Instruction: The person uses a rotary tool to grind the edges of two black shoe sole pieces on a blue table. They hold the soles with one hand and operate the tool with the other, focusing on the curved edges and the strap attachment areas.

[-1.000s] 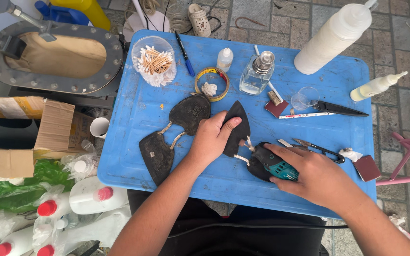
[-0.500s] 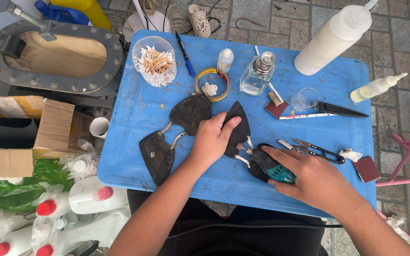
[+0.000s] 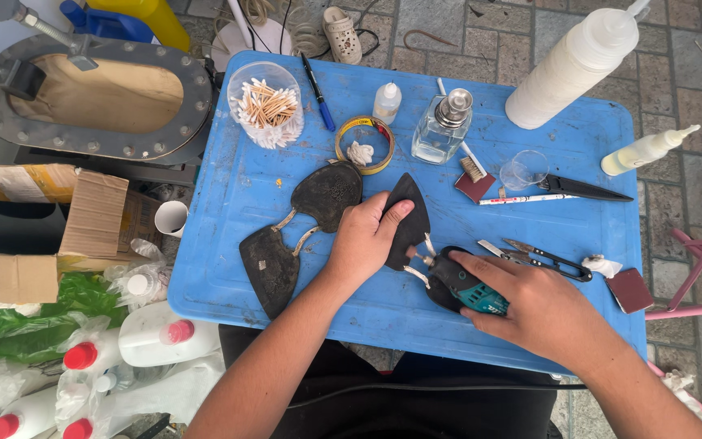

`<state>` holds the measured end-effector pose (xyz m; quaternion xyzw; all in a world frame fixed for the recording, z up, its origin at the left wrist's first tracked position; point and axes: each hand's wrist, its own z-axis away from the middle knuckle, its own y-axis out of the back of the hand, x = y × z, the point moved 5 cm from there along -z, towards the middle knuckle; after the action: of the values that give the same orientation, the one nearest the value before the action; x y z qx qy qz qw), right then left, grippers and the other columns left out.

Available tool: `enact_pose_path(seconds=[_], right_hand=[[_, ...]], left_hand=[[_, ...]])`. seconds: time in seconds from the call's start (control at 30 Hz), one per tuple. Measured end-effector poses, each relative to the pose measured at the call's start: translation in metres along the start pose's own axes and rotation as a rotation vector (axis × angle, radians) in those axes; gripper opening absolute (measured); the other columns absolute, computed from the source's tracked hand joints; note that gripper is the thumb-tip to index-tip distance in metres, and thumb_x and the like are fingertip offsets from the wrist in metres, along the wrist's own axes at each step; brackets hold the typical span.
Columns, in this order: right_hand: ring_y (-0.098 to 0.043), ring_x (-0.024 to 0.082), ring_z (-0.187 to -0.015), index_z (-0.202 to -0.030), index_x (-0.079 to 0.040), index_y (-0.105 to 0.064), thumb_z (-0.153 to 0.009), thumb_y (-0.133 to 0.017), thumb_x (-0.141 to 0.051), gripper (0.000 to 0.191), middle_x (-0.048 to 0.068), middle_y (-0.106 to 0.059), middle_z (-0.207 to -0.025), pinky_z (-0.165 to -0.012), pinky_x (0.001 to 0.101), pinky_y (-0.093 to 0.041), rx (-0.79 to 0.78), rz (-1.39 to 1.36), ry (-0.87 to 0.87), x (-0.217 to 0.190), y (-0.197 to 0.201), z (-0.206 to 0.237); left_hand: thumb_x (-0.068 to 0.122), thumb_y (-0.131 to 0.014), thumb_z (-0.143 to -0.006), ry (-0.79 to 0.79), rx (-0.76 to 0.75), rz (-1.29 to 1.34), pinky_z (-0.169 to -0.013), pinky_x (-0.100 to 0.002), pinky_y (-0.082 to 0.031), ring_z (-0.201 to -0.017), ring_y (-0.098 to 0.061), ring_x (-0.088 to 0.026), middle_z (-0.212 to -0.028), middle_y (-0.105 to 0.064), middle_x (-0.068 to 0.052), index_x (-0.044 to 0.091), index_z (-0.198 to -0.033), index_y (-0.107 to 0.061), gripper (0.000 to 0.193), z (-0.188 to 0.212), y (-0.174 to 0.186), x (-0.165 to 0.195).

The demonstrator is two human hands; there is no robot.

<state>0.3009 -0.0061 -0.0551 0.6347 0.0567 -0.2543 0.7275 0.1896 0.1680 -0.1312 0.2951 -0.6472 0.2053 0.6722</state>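
Note:
On the blue plastic table [image 3: 229,203] lie dark flat leaf-shaped pieces. My left hand [image 3: 363,240] presses down on one black pointed piece [image 3: 410,213], thumb lying across it. My right hand [image 3: 542,305] grips a black and teal rotary hand tool [image 3: 461,286], its metal tip touching the lower edge of that black piece. Left of my left hand lie two more dark pieces [image 3: 294,232], joined by thin metal strips.
Farther back stand a clear cup of cotton swabs [image 3: 266,106], a yellow tape roll [image 3: 365,145], a glass spirit bottle [image 3: 442,126], a large white squeeze bottle [image 3: 574,61], scissors [image 3: 542,258] and a black knife [image 3: 582,189]. Cardboard boxes and red-capped bottles [image 3: 152,337] crowd the left.
Barely anything has changed; my right hand with the tool has shifted slightly against the black piece, and my left hand stays pressed on it.

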Motion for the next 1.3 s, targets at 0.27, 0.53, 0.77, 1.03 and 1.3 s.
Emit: enact_pose_path(seconds=[0.27, 0.53, 0.77, 1.03, 1.3], right_hand=[[-0.075, 0.039, -0.085, -0.140, -0.023, -0.061, -0.068, -0.088, -0.039, 0.078, 0.019, -0.070, -0.125, -0.073, 0.0462, -0.062, 0.040, 0.001, 0.021, -0.0004, 0.0009, 0.0002], [-0.076, 0.037, -0.079, -0.141, -0.028, -0.060, -0.069, -0.087, -0.041, 0.078, 0.014, -0.072, -0.124, -0.072, 0.0451, -0.062, -0.036, 0.045, -0.034, -0.0009, -0.0027, -0.0003], [-0.076, 0.037, -0.078, -0.140, -0.025, -0.061, -0.068, -0.088, -0.040, 0.079, 0.018, -0.071, -0.125, -0.071, 0.0454, -0.063, 0.021, 0.042, -0.001, -0.0037, 0.0007, -0.0014], [-0.076, 0.037, -0.082, -0.139, -0.027, -0.061, -0.068, -0.088, -0.040, 0.077, 0.015, -0.072, -0.124, -0.072, 0.0451, -0.063, 0.014, 0.023, -0.001, -0.0013, -0.0016, 0.0002], [-0.076, 0.037, -0.082, -0.140, -0.026, -0.061, -0.066, -0.088, -0.039, 0.079, 0.015, -0.072, -0.123, -0.072, 0.0449, -0.063, 0.015, 0.034, -0.006, -0.0005, -0.0017, -0.0005]], left_hand=[[0.029, -0.061, -0.101, 0.025, 0.014, -0.032, -0.046, -0.029, -0.052, -0.055, -0.074, -0.017, -0.066, -0.073, -0.011, 0.001, -0.091, -0.065, 0.030, -0.0005, 0.0005, 0.0011], [0.033, -0.062, -0.101, -0.034, 0.048, -0.083, -0.047, -0.032, -0.051, -0.055, -0.072, -0.015, -0.063, -0.071, -0.011, 0.002, -0.086, -0.065, 0.034, 0.0002, 0.0006, 0.0012], [0.032, -0.064, -0.102, -0.094, 0.089, -0.176, -0.048, -0.033, -0.049, -0.052, -0.068, -0.017, -0.063, -0.068, -0.014, 0.001, -0.084, -0.064, 0.036, -0.0003, 0.0013, -0.0008], [0.033, -0.063, -0.101, -0.058, 0.071, -0.128, -0.047, -0.033, -0.050, -0.053, -0.071, -0.016, -0.063, -0.070, -0.012, 0.002, -0.084, -0.064, 0.035, -0.0009, 0.0010, -0.0027], [0.032, -0.064, -0.102, -0.100, 0.090, -0.170, -0.048, -0.033, -0.048, -0.050, -0.066, -0.017, -0.061, -0.067, -0.013, 0.001, -0.083, -0.063, 0.037, -0.0006, 0.0014, -0.0020]])
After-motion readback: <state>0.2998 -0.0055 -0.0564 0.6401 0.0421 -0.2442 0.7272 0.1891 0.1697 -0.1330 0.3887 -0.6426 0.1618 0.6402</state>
